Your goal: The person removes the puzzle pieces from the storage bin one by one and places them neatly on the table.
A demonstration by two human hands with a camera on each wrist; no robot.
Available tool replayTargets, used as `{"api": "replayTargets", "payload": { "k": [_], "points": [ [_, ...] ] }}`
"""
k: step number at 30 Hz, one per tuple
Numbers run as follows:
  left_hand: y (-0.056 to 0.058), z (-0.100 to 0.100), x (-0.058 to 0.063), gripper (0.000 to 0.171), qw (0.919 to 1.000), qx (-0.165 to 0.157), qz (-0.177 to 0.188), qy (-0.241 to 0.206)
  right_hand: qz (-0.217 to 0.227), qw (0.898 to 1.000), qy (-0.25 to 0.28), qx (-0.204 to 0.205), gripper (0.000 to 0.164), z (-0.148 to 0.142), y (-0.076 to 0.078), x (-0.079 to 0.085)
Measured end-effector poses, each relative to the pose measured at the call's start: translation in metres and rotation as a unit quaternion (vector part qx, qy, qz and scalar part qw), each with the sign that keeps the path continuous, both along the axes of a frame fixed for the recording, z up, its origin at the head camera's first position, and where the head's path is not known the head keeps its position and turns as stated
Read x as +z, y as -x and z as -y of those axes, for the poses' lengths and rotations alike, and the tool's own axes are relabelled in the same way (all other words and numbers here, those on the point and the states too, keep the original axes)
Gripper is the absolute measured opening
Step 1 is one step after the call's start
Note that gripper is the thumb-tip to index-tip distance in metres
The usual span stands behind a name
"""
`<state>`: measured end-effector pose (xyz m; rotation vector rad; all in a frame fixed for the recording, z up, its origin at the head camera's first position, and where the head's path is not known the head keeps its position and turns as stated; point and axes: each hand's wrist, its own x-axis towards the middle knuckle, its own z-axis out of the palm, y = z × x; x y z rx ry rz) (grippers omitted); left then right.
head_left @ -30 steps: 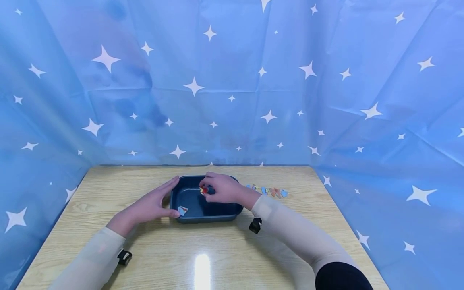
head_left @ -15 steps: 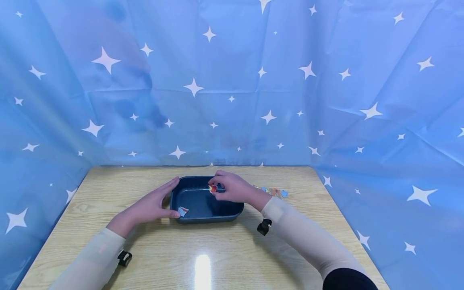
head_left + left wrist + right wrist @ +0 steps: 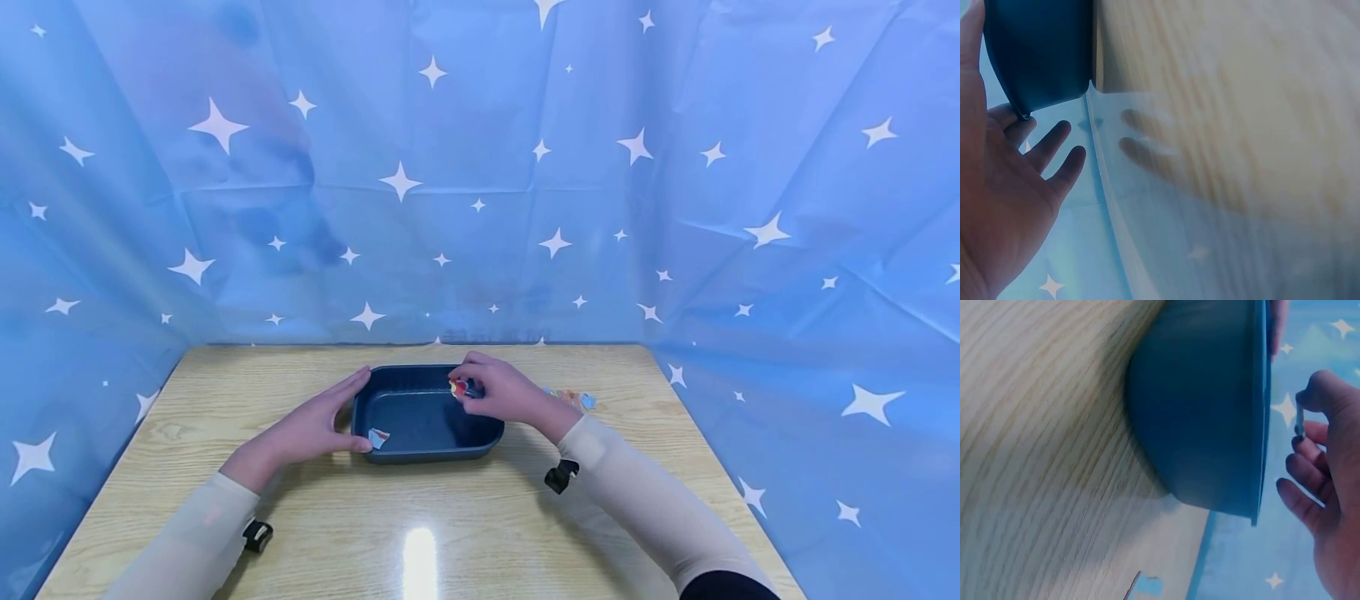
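Note:
A dark blue rectangular tray (image 3: 431,455) with rounded corners stands near the back of the table. My left hand (image 3: 318,427) holds its left end, thumb at the front corner and fingertips at the back one; the left wrist view shows fingertips at the tray's rim. Between the thumb and fingers of my right hand (image 3: 506,392) is a small red and yellow puzzle piece (image 3: 458,388), held over the tray's right half. The right wrist view shows this thin piece (image 3: 1300,419) edge-on, above the rim. Another piece (image 3: 378,438), light blue with red, lies in the tray's front left corner.
Right of the tray, several more puzzle pieces (image 3: 573,399) lie in a row on the wooden table (image 3: 330,517), partly hidden by my right wrist. A blue curtain (image 3: 480,167) with white stars closes off the back and sides.
My right hand has moved rightward over the tray, carrying the red and yellow puzzle piece, and now covers more of the row. My left hand and the tray stay in place.

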<state>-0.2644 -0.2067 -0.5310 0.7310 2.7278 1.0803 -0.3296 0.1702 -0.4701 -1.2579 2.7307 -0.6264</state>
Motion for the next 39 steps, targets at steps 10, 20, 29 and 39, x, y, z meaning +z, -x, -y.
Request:
{"api": "replayTargets", "payload": {
  "k": [10, 20, 29, 39],
  "points": [
    [-0.001, 0.0, 0.001, 0.122, 1.0, 0.001, -0.002, 0.002, 0.0, 0.999, 0.028, -0.044, 0.041, -0.019, -0.006, 0.003],
    [-0.002, 0.0, 0.0, 0.121, 1.0, 0.004, -0.004, 0.003, -0.001, 0.996, 0.058, -0.063, 0.041, -0.04, -0.007, 0.0],
    [-0.001, 0.0, -0.002, 0.122, 1.0, 0.005, 0.003, 0.003, 0.005, 0.991, 0.097, -0.094, 0.039, -0.061, -0.008, -0.003],
    [-0.001, 0.0, -0.002, 0.122, 0.9999, 0.008, 0.006, 0.003, 0.008, 0.985, 0.114, -0.132, 0.038, -0.087, -0.009, -0.01]
  ]
}}
